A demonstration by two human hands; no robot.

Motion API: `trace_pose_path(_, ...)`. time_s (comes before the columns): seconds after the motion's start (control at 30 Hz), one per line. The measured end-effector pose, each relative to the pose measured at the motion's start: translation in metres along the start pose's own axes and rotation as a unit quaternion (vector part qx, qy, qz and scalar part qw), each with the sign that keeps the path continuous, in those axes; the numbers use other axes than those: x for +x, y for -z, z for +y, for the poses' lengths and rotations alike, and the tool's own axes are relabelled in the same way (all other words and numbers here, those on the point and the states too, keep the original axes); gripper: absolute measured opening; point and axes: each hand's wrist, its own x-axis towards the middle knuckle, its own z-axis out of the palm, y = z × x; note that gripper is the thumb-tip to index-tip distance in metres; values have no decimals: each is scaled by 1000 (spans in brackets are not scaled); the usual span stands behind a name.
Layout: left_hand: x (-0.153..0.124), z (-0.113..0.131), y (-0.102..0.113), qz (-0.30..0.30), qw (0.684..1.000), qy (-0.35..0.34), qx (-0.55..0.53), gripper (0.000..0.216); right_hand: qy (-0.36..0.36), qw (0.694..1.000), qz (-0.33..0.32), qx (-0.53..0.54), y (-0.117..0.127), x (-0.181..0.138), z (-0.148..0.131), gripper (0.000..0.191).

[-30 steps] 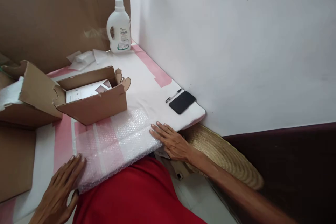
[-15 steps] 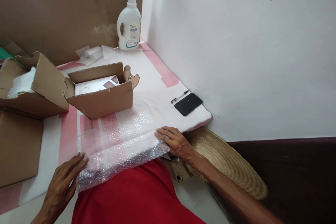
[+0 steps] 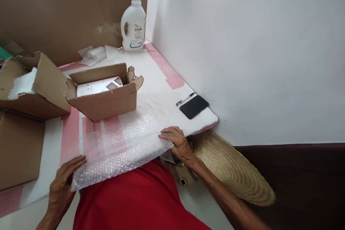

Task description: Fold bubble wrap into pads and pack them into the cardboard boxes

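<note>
A sheet of clear bubble wrap [image 3: 118,151] lies across the front edge of the table, close against my red clothing. At its left end my left hand [image 3: 64,176] grips the edge, fingers on top and the thumb hidden beneath. My right hand [image 3: 178,143] pinches the right end, with the fingers over the top and the thumb out of sight under the sheet. Behind the wrap stands an open cardboard box [image 3: 113,102] with a white printed box [image 3: 98,85] inside it.
More cardboard boxes [image 3: 21,151] stand at the left, the upper one holding bubble wrap [image 3: 23,83]. A white jug [image 3: 134,25] is at the back. A black phone [image 3: 194,107] and a pen [image 3: 185,99] lie by the wall. A woven straw hat [image 3: 231,169] sits below the table's right edge.
The near edge of the bubble wrap has been lifted from hanging down to lying flatter. Both hands have closed around its ends, fingers curling in from resting flat.
</note>
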Motion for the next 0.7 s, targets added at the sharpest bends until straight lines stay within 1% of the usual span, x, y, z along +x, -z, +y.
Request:
trace_pose_path(0.13,-2,13,1,10,999,35,-4,24,-55,997,47,9,-4,-4,-14,12)
trace_pose_path(0.23,-5,25,1,40,996,79,13,17,-61,996,58,19,-4,-9,-22,13)
trace_pose_path(0.3,-9,28,0,47,995,86,22,14,-66,996,66,16,-5,-11,-24,14)
trace_pose_path(0.4,-15,23,-5,59,994,83,45,16,-79,993,92,-8,-12,-12,-26,17)
trace_pose_path(0.5,-17,20,-10,78,989,111,65,17,-110,986,115,-41,-22,-9,-27,20)
trace_pose_path(0.6,-11,26,-13,84,983,141,81,15,-132,981,121,-77,-29,-5,-30,20)
trace_pose_path(0.7,-3,35,-14,92,980,152,93,15,-139,977,119,-109,-31,0,-32,21)
